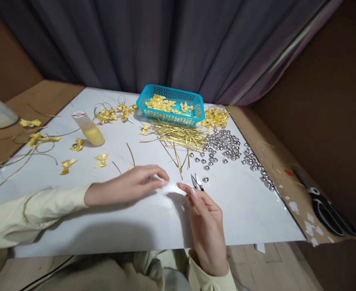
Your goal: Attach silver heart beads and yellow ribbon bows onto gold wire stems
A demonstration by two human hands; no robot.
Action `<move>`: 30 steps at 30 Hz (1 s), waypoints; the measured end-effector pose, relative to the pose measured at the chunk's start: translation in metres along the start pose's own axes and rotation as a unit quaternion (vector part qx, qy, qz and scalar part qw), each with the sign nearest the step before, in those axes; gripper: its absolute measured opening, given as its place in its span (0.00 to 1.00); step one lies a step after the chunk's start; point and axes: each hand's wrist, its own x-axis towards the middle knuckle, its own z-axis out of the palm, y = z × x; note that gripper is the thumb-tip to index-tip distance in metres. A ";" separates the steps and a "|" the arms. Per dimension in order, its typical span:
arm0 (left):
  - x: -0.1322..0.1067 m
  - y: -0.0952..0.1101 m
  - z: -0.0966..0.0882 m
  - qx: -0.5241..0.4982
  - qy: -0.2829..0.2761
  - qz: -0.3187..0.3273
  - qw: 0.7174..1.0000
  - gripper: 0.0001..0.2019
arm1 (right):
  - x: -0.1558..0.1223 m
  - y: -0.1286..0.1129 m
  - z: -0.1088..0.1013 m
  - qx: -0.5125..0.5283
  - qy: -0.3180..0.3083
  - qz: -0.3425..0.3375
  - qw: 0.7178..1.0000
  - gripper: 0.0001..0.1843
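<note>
one basket (171,117) (two scissors (197,182))

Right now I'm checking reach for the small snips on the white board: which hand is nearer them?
Right. The right hand has its fingertips just beside the small snips; the left hand lies farther off to their left.

Small thread snips (197,181) flat on white board, blades closed

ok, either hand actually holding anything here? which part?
Cannot tell. The left hand and right hand bring fingertips together over a glare patch on the white board; anything pinched there is washed out. The snips lie untouched.
</note>
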 end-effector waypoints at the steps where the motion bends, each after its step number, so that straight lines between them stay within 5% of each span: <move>1: 0.004 -0.005 -0.009 0.022 0.019 -0.006 1.000 0.11 | 0.002 -0.002 -0.004 -0.002 0.002 0.002 1.000 0.09; 4: 0.019 -0.023 -0.030 0.107 0.069 -0.008 0.992 0.12 | 0.008 -0.004 -0.013 -0.007 0.008 0.002 1.000 0.09; 6: 0.030 -0.034 -0.033 0.206 0.085 0.053 0.973 0.14 | 0.012 -0.003 -0.016 -0.004 0.000 -0.002 1.000 0.11; 9: 0.043 -0.046 -0.017 0.301 0.077 0.116 0.943 0.19 | 0.013 -0.001 -0.017 -0.002 -0.017 -0.001 1.000 0.13; 12: 0.046 -0.049 0.009 0.376 0.044 0.104 0.920 0.26 | 0.013 0.001 -0.016 -0.012 -0.023 0.003 1.000 0.13; 18: 0.028 -0.039 0.035 0.456 0.038 0.135 0.879 0.29 | 0.015 0.002 -0.022 -0.012 0.005 -0.050 0.999 0.12; 24: 0.000 -0.028 0.023 0.497 -0.008 0.173 0.850 0.23 | 0.014 0.004 -0.023 -0.014 0.019 -0.073 0.997 0.11; 30: -0.015 -0.034 0.005 0.483 -0.033 0.199 0.852 0.19 | 0.012 0.004 -0.021 -0.024 0.032 -0.095 0.995 0.11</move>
